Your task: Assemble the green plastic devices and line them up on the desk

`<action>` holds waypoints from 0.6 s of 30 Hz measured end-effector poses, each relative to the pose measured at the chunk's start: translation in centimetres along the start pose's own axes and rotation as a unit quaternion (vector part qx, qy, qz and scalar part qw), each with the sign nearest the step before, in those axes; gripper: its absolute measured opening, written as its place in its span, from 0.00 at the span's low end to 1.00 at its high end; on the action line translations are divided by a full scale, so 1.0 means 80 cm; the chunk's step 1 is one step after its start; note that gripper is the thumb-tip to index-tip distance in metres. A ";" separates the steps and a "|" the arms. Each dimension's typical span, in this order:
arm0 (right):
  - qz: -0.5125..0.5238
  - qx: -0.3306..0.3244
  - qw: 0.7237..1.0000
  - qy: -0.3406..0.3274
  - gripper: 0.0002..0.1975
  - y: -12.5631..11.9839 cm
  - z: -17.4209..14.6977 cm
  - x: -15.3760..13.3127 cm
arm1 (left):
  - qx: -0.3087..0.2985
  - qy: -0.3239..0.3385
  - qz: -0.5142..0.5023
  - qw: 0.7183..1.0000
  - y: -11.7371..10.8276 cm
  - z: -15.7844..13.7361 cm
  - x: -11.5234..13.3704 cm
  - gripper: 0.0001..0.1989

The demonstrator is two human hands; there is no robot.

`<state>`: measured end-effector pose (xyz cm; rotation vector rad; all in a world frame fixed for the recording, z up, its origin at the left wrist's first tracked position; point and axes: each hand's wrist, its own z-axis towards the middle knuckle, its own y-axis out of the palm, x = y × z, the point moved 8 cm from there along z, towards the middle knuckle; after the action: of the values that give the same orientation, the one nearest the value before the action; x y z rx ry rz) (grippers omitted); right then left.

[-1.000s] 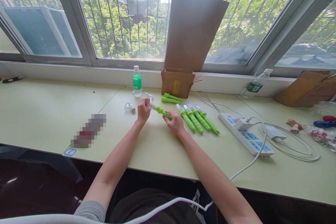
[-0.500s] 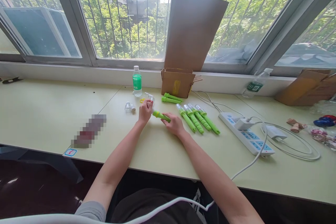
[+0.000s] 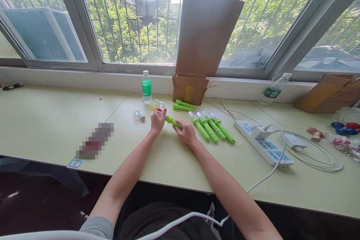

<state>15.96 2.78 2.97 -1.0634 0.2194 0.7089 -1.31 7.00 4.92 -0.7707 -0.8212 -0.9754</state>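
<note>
My right hand (image 3: 185,132) is closed around the lower end of a slim green plastic tube (image 3: 174,122), which slants up to the left just above the table. At the tube's upper, collared end, the fingers of my left hand (image 3: 158,120) are pinched together; what they grip there is hidden. Right of my hands lie several green tubes with clear caps (image 3: 209,126), side by side. Two green tubes without clear caps (image 3: 183,105) rest behind. Small clear plastic pieces (image 3: 137,114) and a yellow ring (image 3: 153,107) are near my left hand.
A green-labelled bottle (image 3: 146,89) and a small cardboard box (image 3: 189,89) stand at the back. To the right are a power strip (image 3: 264,143) with white cables, another bottle (image 3: 273,90) and wooden pieces (image 3: 316,135). A blurred patch (image 3: 95,140) lies left.
My left hand has shifted slightly right and down along with the tube's upper end. The right hand stays closed on the tube, nearly in place.
</note>
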 end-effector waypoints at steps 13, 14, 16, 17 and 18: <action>-0.005 0.008 1.000 0.009 0.16 -0.002 0.003 0.005 | -0.096 -0.055 -0.091 0.990 0.022 -0.003 -0.011 0.16; -0.002 0.011 1.000 0.010 0.16 -0.003 0.003 0.005 | -0.093 -0.054 -0.091 0.990 0.022 -0.003 -0.009 0.18; 0.011 0.020 1.000 0.013 0.16 -0.005 0.004 0.005 | -0.083 -0.047 -0.088 0.991 0.019 -0.004 -0.006 0.22; 0.020 0.026 0.999 0.015 0.17 -0.006 0.005 0.006 | -0.078 -0.040 -0.083 0.993 0.018 -0.004 -0.004 0.23; 0.031 0.033 0.999 0.018 0.17 -0.008 0.005 0.006 | -0.073 -0.032 -0.073 0.994 0.016 -0.004 -0.002 0.22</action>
<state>16.63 3.14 3.39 -1.0113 0.3066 0.7338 -0.14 7.26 4.41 -0.8795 -0.8788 -1.1562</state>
